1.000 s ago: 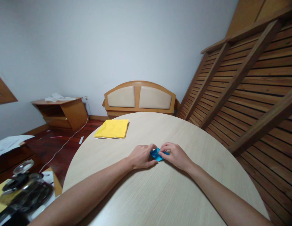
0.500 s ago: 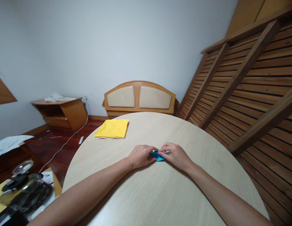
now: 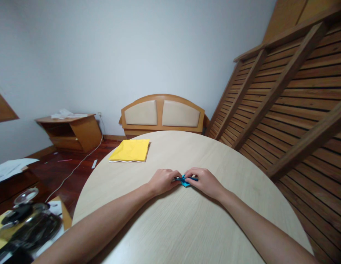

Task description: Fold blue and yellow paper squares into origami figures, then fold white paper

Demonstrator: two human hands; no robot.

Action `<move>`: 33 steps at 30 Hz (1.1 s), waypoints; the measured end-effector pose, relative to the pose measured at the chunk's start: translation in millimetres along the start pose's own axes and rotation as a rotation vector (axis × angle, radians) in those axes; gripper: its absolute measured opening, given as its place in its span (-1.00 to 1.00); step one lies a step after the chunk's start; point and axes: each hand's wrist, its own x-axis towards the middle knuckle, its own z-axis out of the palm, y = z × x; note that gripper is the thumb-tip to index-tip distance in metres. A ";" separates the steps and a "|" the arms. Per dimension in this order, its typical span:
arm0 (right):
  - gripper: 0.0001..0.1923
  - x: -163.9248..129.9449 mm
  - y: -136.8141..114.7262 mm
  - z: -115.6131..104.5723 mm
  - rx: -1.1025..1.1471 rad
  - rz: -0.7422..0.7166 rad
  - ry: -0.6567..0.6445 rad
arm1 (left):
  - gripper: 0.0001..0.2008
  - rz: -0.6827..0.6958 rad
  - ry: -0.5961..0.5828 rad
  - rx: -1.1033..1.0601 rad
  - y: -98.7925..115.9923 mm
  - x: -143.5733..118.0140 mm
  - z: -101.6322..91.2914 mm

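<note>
Both forearms stretch out over the round, pale wooden bench (image 3: 187, 227). The left hand (image 3: 162, 180) and right hand (image 3: 203, 181) meet at its middle, fingertips pinching a small folded blue paper (image 3: 184, 181) that lies flat on the bench between them. Farther back, near the far left edge, lies a stack of yellow paper (image 3: 130, 150), well apart from the hands.

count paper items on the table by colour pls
Blue paper: 1, pinched between left hand and right hand
Yellow paper: 1, lying flat at the far left of the table
Total: 2
</note>
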 end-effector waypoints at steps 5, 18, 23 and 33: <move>-0.92 -0.5 1.0 -1.0 0.037 -0.013 -0.007 | -0.86 0.033 0.000 0.043 -0.7 0.1 -0.3; -0.89 -3.4 1.2 -10.4 -0.036 -0.162 -0.194 | -0.73 0.252 -0.022 0.030 -7.4 -0.3 -2.4; -0.88 -5.5 0.3 -12.5 -0.076 -0.109 -0.199 | -0.77 0.316 -0.021 0.011 -7.1 -0.6 -4.0; -0.87 -3.9 9.1 -11.8 -0.092 -0.193 -0.223 | -0.78 0.363 -0.023 0.027 -3.4 -1.3 -7.5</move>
